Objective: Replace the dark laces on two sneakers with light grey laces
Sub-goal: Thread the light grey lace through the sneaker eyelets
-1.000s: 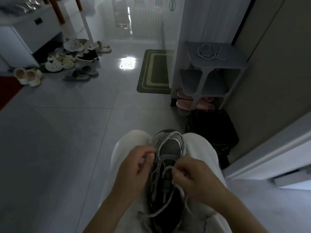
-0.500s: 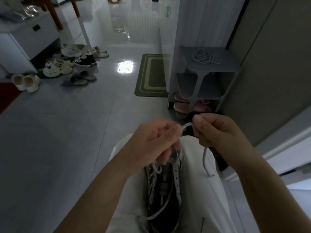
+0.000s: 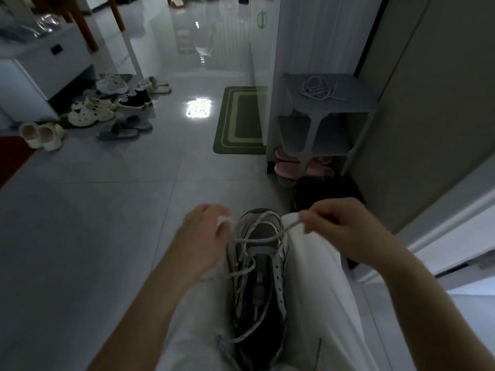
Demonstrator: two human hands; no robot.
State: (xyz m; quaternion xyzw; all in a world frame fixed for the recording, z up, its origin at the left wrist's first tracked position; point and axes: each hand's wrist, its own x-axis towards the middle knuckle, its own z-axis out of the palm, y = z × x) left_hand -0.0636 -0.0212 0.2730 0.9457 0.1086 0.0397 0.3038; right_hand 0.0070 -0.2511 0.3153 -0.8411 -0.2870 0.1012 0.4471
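Both hands have dropped from where they were bunched together above the shoe a moment ago and have drawn apart, taking the lace out sideways with them.

From the head camera, the left hand pinches one end of the light grey lace in curled fingertips, and the right hand pinches the other end the same way. The lace runs taut between them across the toe end of the sneaker. The sneaker lies between and just below the hands, toe pointing away, wedged between the legs of the pale trousers.

This looks like the early part of re-lacing: the first rows are threaded and the ends are being evened. Several eyelets nearer the wrists appear empty, though the light is poor. Next, each end needs crossing over and feeding through the following eyelet.

Well beyond the right hand, a coiled lace waits on a shelf.
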